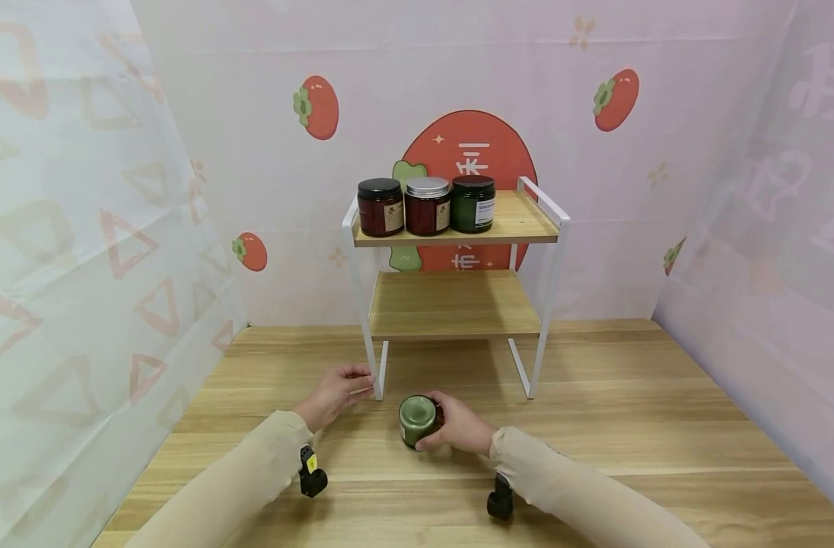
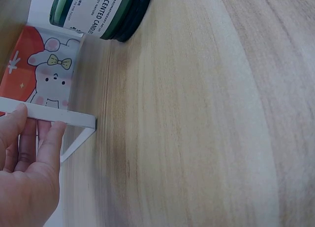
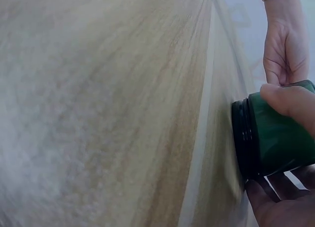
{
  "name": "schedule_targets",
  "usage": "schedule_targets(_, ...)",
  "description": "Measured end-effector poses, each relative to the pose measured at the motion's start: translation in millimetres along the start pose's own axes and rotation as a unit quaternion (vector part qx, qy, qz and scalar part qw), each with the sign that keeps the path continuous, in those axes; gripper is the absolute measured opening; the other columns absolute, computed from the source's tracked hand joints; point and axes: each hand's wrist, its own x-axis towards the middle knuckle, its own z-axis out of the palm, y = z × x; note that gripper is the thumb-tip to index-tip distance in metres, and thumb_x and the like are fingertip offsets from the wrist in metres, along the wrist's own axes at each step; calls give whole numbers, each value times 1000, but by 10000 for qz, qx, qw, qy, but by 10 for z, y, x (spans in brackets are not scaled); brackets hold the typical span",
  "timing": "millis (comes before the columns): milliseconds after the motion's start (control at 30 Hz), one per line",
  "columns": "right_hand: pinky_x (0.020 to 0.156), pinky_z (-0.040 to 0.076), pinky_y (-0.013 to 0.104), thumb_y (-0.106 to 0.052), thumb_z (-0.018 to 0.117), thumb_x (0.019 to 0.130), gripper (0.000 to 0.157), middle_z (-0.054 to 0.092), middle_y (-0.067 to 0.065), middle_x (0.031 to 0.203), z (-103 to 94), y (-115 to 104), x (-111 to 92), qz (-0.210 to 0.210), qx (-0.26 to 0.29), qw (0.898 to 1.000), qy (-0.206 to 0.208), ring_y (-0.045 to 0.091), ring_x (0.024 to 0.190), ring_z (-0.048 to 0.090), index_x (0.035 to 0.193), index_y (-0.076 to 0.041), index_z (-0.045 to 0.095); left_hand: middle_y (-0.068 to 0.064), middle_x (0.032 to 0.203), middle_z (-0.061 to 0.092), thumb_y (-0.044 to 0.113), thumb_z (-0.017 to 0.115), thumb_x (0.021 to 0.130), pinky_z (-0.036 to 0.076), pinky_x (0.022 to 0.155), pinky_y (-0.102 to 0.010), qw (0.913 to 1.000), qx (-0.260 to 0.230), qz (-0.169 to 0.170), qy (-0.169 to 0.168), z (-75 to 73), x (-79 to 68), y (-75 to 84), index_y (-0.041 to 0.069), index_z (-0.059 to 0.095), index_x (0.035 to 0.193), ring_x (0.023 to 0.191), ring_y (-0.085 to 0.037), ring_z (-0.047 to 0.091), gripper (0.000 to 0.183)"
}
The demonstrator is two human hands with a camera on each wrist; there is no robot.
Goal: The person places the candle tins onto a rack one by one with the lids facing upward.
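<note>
A green glass scented-candle jar (image 1: 417, 415) stands upside down on the table, its dark lid at the bottom. My right hand (image 1: 461, 422) grips it from the right side, thumb toward the front and fingers behind. In the left wrist view the white label of this candle jar (image 2: 96, 10) reads "SCENTED CANDLE". To the left, my left hand (image 1: 335, 392) pinches the foot of the white front leg (image 2: 74, 117) of a two-tier shelf rack between thumb and fingers. The right wrist view shows the jar (image 3: 280, 133) with the left hand (image 3: 285, 52) beyond it.
On the top shelf (image 1: 520, 217) stand a dark red jar with a black lid (image 1: 380, 209), a red jar with a silver lid (image 1: 427, 209) and a dark green jar (image 1: 472, 205). Below is the lower wooden shelf (image 1: 454, 304). A patterned cloth backdrop (image 1: 458, 61) surrounds the wooden table (image 1: 629, 426).
</note>
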Motion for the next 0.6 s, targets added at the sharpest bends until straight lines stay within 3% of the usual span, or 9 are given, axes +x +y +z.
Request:
schedule_targets(300, 102, 49, 46, -7, 87, 70, 71, 59, 13, 120, 14, -1, 6, 30, 55, 10000, 0, 30, 114, 57, 128, 4, 47, -3, 95, 59, -6, 56, 93, 56, 95, -34, 10000, 38, -22, -21, -15, 7, -9, -6, 56, 107, 94, -16, 60, 14)
schedule_targets(600, 98, 49, 45, -11, 89, 67, 68, 62, 10, 115, 3, 16, 37, -44, -441, 9990, 106, 27, 109, 59, 122, 1, 52, -5, 97, 59, -6, 56, 93, 57, 94, -33, 10000, 83, -45, 13, -1, -2, 1, -7, 55, 109, 96, -18, 61, 16)
